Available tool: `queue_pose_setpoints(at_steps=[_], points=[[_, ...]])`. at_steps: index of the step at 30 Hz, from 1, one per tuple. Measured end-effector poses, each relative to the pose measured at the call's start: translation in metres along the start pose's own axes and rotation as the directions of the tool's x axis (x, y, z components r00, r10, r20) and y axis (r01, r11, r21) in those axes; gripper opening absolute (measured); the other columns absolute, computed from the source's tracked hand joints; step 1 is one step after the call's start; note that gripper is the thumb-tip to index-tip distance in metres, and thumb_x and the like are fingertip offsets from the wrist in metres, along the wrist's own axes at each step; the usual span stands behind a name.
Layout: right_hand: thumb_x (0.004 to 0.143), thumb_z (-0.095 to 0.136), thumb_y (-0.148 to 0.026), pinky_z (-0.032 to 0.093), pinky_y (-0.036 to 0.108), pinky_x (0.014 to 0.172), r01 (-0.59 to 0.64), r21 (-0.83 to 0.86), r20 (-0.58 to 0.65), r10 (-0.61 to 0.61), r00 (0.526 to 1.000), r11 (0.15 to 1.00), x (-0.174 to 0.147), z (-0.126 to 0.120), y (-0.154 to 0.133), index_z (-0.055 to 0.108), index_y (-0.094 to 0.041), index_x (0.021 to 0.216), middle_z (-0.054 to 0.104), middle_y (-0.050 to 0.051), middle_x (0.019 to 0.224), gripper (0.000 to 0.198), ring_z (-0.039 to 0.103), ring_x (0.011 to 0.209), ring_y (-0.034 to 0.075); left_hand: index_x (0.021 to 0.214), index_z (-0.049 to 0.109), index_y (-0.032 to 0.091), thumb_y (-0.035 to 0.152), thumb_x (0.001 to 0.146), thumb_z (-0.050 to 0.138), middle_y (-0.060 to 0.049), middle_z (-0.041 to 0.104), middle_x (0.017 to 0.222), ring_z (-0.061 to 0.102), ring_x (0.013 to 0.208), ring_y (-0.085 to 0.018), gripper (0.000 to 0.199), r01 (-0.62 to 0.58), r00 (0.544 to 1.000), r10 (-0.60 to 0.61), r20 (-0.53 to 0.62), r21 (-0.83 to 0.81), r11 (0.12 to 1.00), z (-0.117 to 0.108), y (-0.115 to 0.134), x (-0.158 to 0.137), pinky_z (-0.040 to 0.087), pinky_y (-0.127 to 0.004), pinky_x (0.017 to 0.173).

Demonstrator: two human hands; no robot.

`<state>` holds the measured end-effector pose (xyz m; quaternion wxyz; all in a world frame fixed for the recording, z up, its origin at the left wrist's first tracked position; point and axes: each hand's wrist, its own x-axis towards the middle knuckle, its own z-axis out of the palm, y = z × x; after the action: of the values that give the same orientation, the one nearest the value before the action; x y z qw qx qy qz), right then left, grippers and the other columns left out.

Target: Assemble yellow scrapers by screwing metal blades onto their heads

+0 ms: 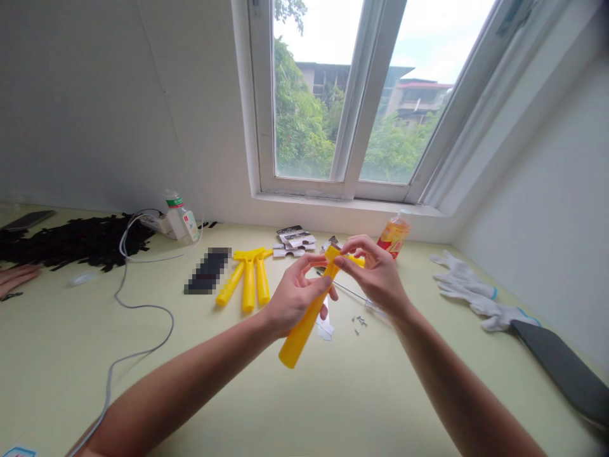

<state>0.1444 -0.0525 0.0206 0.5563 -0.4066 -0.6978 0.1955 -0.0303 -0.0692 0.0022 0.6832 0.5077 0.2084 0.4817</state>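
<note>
My left hand (295, 295) wraps round a yellow plastic scraper handle (301, 336), which slants down towards me above the table. With thumb and fingers, my right hand (375, 270) grips the head end of the same handle; any small part between those fingertips is hidden. Beyond my left hand lie several more yellow scraper handles (248, 282), side by side. A screwdriver (359, 297) rests on the table behind my right hand, and several small screws (360, 322) are scattered nearer to me. Flat clear strips (325, 327) lie partly hidden under my hands.
Printed card packets (295, 240) lie below the window. Bottles stand at left (181, 219) and right (396, 235). White gloves (469, 289) and a dark flat board (561, 368) lie right. A grey cable (147, 306), black pieces (90, 241) and another person's hand (19, 278) are left.
</note>
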Motion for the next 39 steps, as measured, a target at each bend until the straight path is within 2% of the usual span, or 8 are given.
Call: queue_pose_setpoints(at_steps=[7,13,17,20,23,28,34,39], points=[[0.081,0.072,-0.036,0.047,0.032,0.078,0.018,-0.018,0.011,-0.017,1.0,1.0,0.0,0.008,0.01,0.065,-0.022,0.079,0.058,0.003,0.091,0.015,0.058,0.089,0.019,0.11,0.049,0.023,0.034,0.081,0.07,-0.008,0.049,0.119,0.064,0.067,-0.013,0.037,0.078,0.996,-0.08,-0.039,-0.045,0.996,0.0,-0.003,0.001,0.051,-0.025,0.042],[0.088,0.06,-0.035,0.048,0.03,0.075,0.031,-0.417,0.149,0.035,0.988,0.908,0.006,-0.011,0.012,0.065,-0.023,0.092,0.065,0.004,0.094,0.014,0.061,0.082,0.017,0.11,0.048,0.023,0.025,0.08,0.069,-0.005,0.053,0.106,0.065,0.07,-0.014,0.037,0.086,0.969,-0.107,-0.223,-0.101,0.991,-0.011,-0.004,0.011,0.053,-0.024,0.045],[0.062,0.077,-0.03,0.046,0.03,0.062,-0.078,-0.816,0.328,0.569,0.754,0.574,0.004,-0.037,0.044,0.07,-0.024,0.087,0.07,0.003,0.085,0.027,0.063,0.075,0.021,0.11,0.047,0.022,0.018,0.082,0.063,-0.005,0.053,0.105,0.065,0.07,-0.013,0.033,0.055,0.928,-0.083,-0.364,-0.085,0.995,-0.023,0.001,0.02,0.053,-0.024,0.046],[0.04,0.08,-0.013,0.04,0.027,0.048,-0.099,-0.862,0.32,0.684,0.655,0.497,-0.003,-0.046,0.073,0.068,-0.02,0.062,0.062,-0.001,0.057,0.026,0.057,0.053,0.018,0.11,0.047,0.022,0.017,0.082,0.063,-0.005,0.053,0.106,0.065,0.071,-0.013,0.032,0.028,0.915,-0.053,-0.401,-0.067,0.997,-0.03,0.003,0.024,0.053,-0.023,0.047],[0.041,0.075,-0.01,0.035,0.023,0.043,-0.108,-0.857,0.337,0.706,0.623,0.504,-0.004,-0.05,0.084,0.067,-0.02,0.056,0.056,-0.004,0.049,0.019,0.051,0.045,0.014,0.111,0.047,0.023,0.019,0.081,0.065,-0.005,0.054,0.105,0.065,0.071,-0.013,0.034,0.019,0.916,-0.04,-0.4,-0.055,0.998,-0.033,0.004,0.025,0.053,-0.023,0.046],[0.065,0.07,-0.025,0.04,0.024,0.048,-0.097,-0.769,0.421,0.615,0.667,0.632,0.01,-0.076,0.048,0.074,-0.023,0.078,0.069,0.002,0.071,0.014,0.061,0.059,0.016,0.11,0.047,0.023,0.02,0.081,0.065,-0.006,0.053,0.108,0.064,0.07,-0.013,0.033,-0.028,0.925,0.012,-0.38,-0.037,0.999,-0.034,0.006,0.025,0.05,-0.022,0.045],[0.085,0.055,-0.056,0.037,0.03,0.044,-0.163,-0.624,0.221,0.373,0.901,0.764,0.012,-0.119,-0.02,0.07,-0.028,0.117,0.072,0.01,0.076,0.045,0.063,0.061,0.021,0.107,0.047,0.024,0.021,0.081,0.065,-0.006,0.051,0.113,0.059,0.065,-0.009,0.033,-0.096,0.918,0.077,-0.389,-0.029,0.995,-0.038,0.01,0.028,0.042,-0.017,0.041],[0.084,0.061,-0.054,0.045,0.031,0.051,-0.073,-0.479,0.376,0.279,0.883,0.875,0.004,-0.126,-0.03,0.07,-0.031,0.12,0.073,0.011,0.099,0.044,0.066,0.082,0.026,0.107,0.047,0.024,0.023,0.08,0.067,-0.006,0.051,0.112,0.058,0.065,-0.009,0.034,-0.094,0.927,0.081,-0.367,-0.017,0.995,-0.038,0.009,0.028,0.041,-0.017,0.041]])
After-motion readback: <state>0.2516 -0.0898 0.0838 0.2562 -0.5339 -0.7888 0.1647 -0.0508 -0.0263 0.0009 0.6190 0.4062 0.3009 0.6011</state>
